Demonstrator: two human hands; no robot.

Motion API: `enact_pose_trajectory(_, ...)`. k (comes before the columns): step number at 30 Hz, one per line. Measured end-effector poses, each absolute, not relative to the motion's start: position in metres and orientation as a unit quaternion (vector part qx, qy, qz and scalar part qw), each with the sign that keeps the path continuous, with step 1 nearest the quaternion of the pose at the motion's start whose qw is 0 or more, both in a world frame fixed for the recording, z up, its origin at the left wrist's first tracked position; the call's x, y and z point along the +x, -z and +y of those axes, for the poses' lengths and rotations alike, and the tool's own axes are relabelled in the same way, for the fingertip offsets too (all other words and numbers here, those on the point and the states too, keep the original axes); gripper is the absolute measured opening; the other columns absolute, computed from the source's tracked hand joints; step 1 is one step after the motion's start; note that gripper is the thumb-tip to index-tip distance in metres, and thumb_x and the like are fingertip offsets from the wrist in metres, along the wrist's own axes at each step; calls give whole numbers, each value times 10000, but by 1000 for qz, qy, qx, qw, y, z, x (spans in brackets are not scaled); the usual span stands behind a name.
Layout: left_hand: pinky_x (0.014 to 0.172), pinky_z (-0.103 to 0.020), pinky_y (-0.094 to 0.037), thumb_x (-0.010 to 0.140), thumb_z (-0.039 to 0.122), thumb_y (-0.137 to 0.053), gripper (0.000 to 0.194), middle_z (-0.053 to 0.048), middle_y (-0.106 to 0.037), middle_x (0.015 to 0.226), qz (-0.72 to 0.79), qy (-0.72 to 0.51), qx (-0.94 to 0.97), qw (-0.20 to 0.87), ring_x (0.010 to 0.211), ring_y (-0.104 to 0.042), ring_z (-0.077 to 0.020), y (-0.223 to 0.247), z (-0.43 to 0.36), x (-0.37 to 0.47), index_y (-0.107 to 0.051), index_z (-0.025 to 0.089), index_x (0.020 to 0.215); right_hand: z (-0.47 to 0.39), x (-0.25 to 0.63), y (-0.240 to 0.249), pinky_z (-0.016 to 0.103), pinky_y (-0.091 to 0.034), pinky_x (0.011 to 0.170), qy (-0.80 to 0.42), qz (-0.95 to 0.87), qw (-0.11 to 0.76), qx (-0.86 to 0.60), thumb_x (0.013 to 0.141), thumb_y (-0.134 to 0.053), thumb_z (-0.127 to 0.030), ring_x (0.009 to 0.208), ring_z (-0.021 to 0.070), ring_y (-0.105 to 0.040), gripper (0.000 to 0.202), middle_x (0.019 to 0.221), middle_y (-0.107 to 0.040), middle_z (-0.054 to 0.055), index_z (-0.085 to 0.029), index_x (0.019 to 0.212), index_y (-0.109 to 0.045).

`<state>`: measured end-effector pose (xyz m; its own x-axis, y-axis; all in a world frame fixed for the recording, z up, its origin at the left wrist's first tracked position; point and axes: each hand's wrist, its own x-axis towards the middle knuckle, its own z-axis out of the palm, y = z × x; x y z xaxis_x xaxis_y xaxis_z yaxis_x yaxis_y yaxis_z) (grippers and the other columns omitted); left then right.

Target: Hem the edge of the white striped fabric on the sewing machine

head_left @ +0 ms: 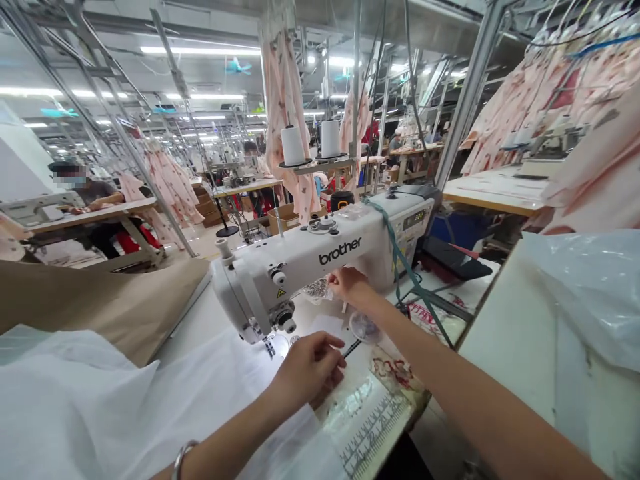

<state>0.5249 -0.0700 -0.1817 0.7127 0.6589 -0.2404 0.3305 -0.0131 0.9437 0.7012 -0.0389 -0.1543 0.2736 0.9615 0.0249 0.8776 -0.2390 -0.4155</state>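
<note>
A white brother sewing machine (305, 260) stands in front of me, its lamp lit near the presser foot (270, 347). My right hand (349, 285) reaches under the machine's arm, fingers closed at the edge of a clear plastic bag (317, 290) of small shiny metal pieces. Nearer to me, my left hand (313, 365) hovers right of the needle area, its fingers loosely bent and apart, with nothing seen in them. White fabric (200, 400) spreads over the table from the needle to the left. A round clear container (365, 328) sits below my right wrist.
A printed ruler scale (375, 433) runs along the table's near right edge. Green strips (400, 257) hang over the machine. Brown paper (100, 300) lies left, a dark phone-like slab (455, 259) right. Thread cones (294, 147) stand behind; a person (85, 183) sits far left.
</note>
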Motion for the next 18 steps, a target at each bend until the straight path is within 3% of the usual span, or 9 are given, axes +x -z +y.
enact_pose_trajectory(4, 653, -256, -519, 780, 296, -573, 364, -113, -625, 977, 383, -211, 631, 641, 812, -629, -163, 180, -77, 522, -513, 109, 1087, -103, 685, 157, 219, -440, 590, -178, -608, 235, -737, 867, -546, -239, 607, 96, -550, 122, 666, -583, -27, -143, 861, -622)
enact_pose_trajectory(8, 655, -262, -512, 666, 391, -720, 341, -67, -666, 731, 381, -212, 573, 693, 673, -627, -156, 179, -87, 513, -613, 111, 829, -160, 650, 167, 195, -327, 488, -188, -590, 264, -739, 824, -514, -172, 517, 94, -492, 106, 533, -528, -48, -176, 825, -620)
enact_pose_trajectory(11, 596, -246, -496, 650, 427, -733, 344, -55, -660, 644, 395, -203, 572, 689, 602, -613, -146, 173, -90, 503, -607, 116, 723, -167, 643, 166, 196, -348, 525, -186, -604, 260, -730, 823, -518, -179, 569, 101, -526, 116, 585, -575, -42, -198, 846, -630)
enact_pose_trajectory(14, 590, -232, -498, 670, 410, -724, 318, -52, -665, 674, 414, -197, 573, 679, 625, -611, -140, 162, -93, 487, -585, 126, 690, -142, 670, 159, 203, -412, 669, -166, -625, 240, -724, 870, -501, -201, 745, 111, -586, 170, 785, -648, -24, -238, 909, -662)
enact_pose_trajectory(16, 567, -221, -495, 658, 405, -732, 313, -46, -662, 682, 434, -191, 573, 669, 622, -603, -136, 156, -97, 475, -579, 132, 665, -116, 698, 158, 278, -422, 804, -134, -617, 213, -745, 880, -485, -155, 898, 149, -579, 207, 998, -634, 33, -207, 972, -663)
enact_pose_trajectory(18, 543, -215, -488, 630, 417, -746, 324, -46, -661, 686, 460, -188, 568, 656, 611, -601, -137, 154, -102, 463, -589, 134, 648, -90, 721, 161, 357, -436, 853, -129, -621, 170, -755, 886, -525, -215, 956, 177, -568, 156, 1032, -616, 59, -155, 969, -643)
